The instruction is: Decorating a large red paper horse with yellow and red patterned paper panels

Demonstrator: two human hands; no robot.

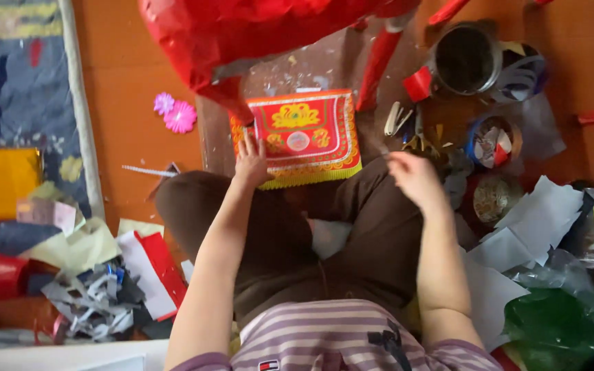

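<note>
So the left hand (251, 162) is flat, fingers spread open, pressing on the near left corner of a red and yellow paper panel (302, 136) with a fringed edge; that panel lies on a small brown board (269, 75) on the orange floor (132, 75), right in front of the person's crossed knees; the right hand (414, 177) hovers just off the panel's right edge, fingers loosely curled, and it's too blurry to tell if it pinches anything; a big red paper shape (242, 34) hangs over the board's far edge; 2 pink paper flowers (174, 112) sit left of the board; tape rolls (493, 141) and scissors (399, 118) to the right; paper scraps (97, 302) piled at the near left.
</note>
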